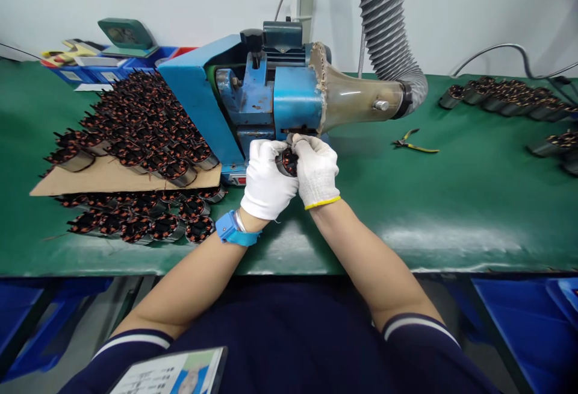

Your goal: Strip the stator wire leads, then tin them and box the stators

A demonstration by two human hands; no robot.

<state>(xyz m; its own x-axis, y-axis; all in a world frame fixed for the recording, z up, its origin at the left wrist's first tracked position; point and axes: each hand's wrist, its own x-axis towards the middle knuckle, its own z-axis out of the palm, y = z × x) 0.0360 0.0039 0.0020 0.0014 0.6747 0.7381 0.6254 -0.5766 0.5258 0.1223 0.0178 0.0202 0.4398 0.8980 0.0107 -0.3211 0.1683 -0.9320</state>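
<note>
So you've got one wound core [288, 163] between your hands, right under the front lip of the blue machine [298, 96]. Your gloved left hand [270, 178] is curled round its left side, and your gloved right hand [317, 170] has its fingers bunched in on the right side and top, so both are closed on it. Can't tell from here if the core actually touches the machine.

Room-wise, your left is the tight side: the cardboard sheet [108, 178] ends right by the machine's base, and the lower layer [167, 227] sits close to your wrist strap [237, 231] and near the table's front edge. On your right, green table [474, 201] runs from your forearm out to the cores at the far side, with the pliers [413, 142] lying near the hood [356, 102].

Counts: one machine, one hood, one grey hose [383, 14], one pair of pliers, one cardboard sheet. Five cores in the lower layer's front row; the upper pile [144, 117] overlaps too much to count. Same with the back-right group [506, 97]. At least two more sit at the right edge [560, 144], partly cut off.
</note>
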